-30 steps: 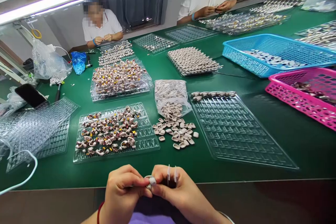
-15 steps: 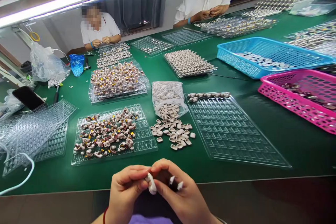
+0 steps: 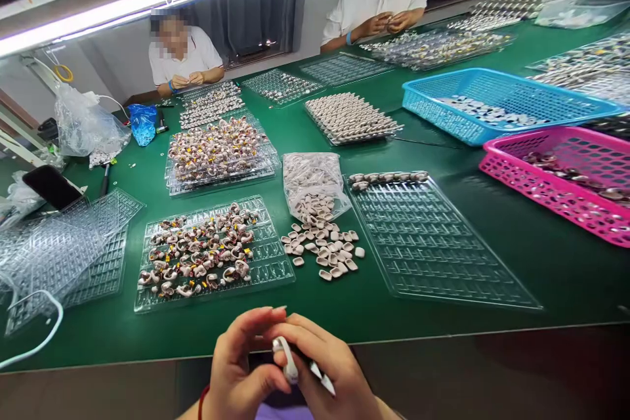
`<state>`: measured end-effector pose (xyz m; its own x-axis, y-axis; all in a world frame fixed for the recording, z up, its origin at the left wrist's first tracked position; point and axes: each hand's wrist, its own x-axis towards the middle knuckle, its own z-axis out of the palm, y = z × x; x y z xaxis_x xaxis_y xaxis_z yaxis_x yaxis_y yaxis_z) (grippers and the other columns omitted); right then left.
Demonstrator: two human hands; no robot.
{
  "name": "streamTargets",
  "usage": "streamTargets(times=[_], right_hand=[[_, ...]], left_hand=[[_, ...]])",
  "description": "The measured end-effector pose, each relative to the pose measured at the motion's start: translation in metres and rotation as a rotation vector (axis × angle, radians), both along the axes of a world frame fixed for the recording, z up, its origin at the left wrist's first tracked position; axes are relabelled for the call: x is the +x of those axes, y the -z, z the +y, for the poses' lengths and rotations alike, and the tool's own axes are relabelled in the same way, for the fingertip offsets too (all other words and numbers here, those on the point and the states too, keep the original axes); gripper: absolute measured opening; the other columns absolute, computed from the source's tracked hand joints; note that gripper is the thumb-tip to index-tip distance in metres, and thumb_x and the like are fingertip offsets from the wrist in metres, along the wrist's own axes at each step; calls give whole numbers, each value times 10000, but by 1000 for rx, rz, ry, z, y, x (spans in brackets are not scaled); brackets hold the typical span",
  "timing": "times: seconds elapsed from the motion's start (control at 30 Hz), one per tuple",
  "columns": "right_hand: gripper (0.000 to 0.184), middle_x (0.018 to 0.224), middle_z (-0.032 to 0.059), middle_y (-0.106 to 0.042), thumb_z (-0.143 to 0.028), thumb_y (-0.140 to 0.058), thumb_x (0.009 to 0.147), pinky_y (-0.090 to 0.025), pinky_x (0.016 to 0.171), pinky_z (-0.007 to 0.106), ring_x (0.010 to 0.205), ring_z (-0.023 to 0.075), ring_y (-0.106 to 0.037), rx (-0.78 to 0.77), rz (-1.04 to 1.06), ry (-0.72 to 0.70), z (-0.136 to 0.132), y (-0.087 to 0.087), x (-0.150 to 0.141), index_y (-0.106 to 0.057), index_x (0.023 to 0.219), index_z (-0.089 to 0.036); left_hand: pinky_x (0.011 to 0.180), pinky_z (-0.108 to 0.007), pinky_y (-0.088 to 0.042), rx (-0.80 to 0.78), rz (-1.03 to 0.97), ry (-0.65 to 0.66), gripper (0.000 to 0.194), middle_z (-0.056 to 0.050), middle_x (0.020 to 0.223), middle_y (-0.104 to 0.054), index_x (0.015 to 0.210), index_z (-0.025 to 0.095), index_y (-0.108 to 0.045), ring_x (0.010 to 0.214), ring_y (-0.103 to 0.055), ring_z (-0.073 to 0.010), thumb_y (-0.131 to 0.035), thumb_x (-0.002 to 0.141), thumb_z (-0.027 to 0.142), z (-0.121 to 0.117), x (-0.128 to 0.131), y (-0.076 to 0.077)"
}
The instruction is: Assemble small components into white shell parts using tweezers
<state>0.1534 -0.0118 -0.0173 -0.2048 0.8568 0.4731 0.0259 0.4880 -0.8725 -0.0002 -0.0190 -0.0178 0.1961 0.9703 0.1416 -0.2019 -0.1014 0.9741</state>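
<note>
- Opened the left hand (image 3: 243,362) out of its fingertip pinch of 1 s ago, with thumb now well apart from index finger.
- Turned the piece (image 3: 290,362), now with its long curved side in view.
- Straightened fingers of the right hand (image 3: 339,367).
- Tipped 2 pale slivers (image 3: 326,384) there from upright to slanting.

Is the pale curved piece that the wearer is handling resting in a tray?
No, the pale curved piece is up between the left hand and right hand, off the table.
</note>
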Motion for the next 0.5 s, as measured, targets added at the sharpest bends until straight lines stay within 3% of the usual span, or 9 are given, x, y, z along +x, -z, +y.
streamTargets(times=[0.13,0.33,0.43,0.5], right_hand=[[189,678,47,-583,-128,-440,911,-487,523,261,576,168,-560,46,-64,43,-6,1,1,-610,948,-200],[260,731,57,-596,-80,-476,861,-504,543,279,623,186,-584,64,-61,39,-10,3,2,-567,1065,-214],[340,762,59,-594,-39,-486,820,-516,554,272,625,178,-588,94,-97,29,-8,-2,5,-542,1113,-203],[355,750,52,-584,-14,-474,798,-508,540,259,610,169,-579,135,-131,51,-6,-5,7,-531,1099,-194]], left_hand=[[804,-227,-580,-1,-20,-4,410,-62,1092,-769,1130,308,-719,914,-738,-211,-791,746,183,-1,7,-1],[869,-278,-565,74,31,22,388,-81,1117,-758,1164,298,-699,1001,-714,-241,-750,791,204,-2,3,-3],[898,-329,-546,131,139,64,398,-108,1155,-730,1200,278,-667,1035,-686,-263,-732,807,288,0,-3,-6],[810,-314,-558,150,220,20,389,-110,1069,-719,1134,243,-672,931,-683,-246,-720,790,419,1,-5,-8]])
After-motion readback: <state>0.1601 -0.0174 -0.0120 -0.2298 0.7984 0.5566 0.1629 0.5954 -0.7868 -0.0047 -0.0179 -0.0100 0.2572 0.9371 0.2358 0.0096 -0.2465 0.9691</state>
